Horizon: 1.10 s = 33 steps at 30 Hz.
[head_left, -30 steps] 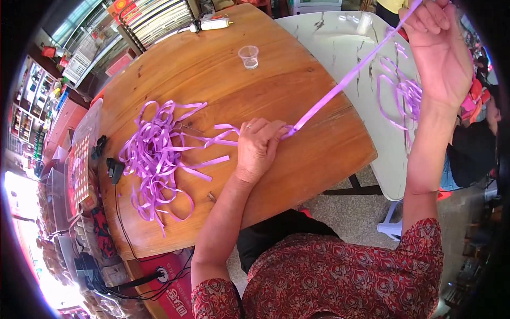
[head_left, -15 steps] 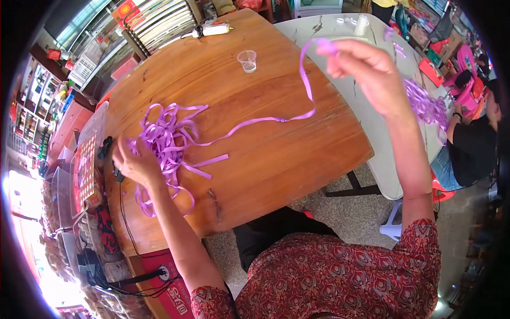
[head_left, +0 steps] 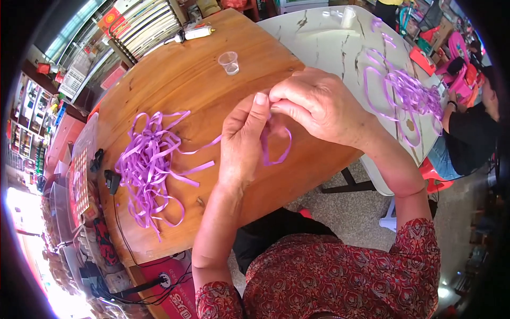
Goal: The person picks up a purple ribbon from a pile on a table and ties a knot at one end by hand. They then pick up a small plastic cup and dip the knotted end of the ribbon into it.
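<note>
Above the middle of the wooden table, my left hand point(head_left: 241, 138) and my right hand point(head_left: 321, 106) meet with their fingertips close together. Both are closed on a narrow purple ribbon point(head_left: 289, 143), which hangs in a loop below my right fingers. The ribbon's end between the fingertips is hidden. From my left hand the ribbon runs left to a tangled heap of purple ribbon point(head_left: 151, 165) lying on the table.
A small clear plastic cup point(head_left: 229, 64) stands on the wooden table point(head_left: 159, 85), with a white power strip point(head_left: 194, 34) behind it. On the adjoining white marbled table point(head_left: 313, 48) lies another ribbon pile point(head_left: 411, 90), beside a seated person in black point(head_left: 470, 127). A black plug point(head_left: 112, 182) lies left of the heap.
My left hand has left the heap and moved right to the table's middle. My right hand has come down and left with the ribbon, so both hands now meet.
</note>
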Available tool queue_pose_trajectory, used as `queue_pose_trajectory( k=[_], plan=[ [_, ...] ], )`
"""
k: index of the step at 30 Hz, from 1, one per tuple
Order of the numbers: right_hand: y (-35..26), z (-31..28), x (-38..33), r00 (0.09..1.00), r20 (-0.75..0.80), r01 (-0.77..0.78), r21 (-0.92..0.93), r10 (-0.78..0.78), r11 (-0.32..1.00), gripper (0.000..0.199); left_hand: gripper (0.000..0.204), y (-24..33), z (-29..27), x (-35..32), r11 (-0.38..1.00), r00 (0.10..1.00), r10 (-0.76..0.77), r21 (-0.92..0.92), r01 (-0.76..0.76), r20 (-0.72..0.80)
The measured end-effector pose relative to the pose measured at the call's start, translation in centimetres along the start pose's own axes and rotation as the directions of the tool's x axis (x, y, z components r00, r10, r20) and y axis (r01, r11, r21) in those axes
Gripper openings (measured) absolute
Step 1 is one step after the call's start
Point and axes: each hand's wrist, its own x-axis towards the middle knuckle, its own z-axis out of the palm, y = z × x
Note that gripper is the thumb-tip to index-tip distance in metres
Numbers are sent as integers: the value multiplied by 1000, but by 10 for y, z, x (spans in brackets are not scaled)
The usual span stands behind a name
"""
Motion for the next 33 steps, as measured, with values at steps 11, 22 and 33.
queue_pose_trajectory(
  k=[11,22,33],
  plan=[
    [36,32,-23,995,8,-96,158,95,983,16,8,-15,-26,-12,929,974,-20,357,101,-224],
    [28,49,-24,994,43,-107,272,99,956,25,5,-34,-43,-12,898,969,108,440,0,-221],
    [32,57,-18,994,109,-43,143,28,989,24,3,-33,-46,-14,889,972,131,457,-29,-194]
  ],
)
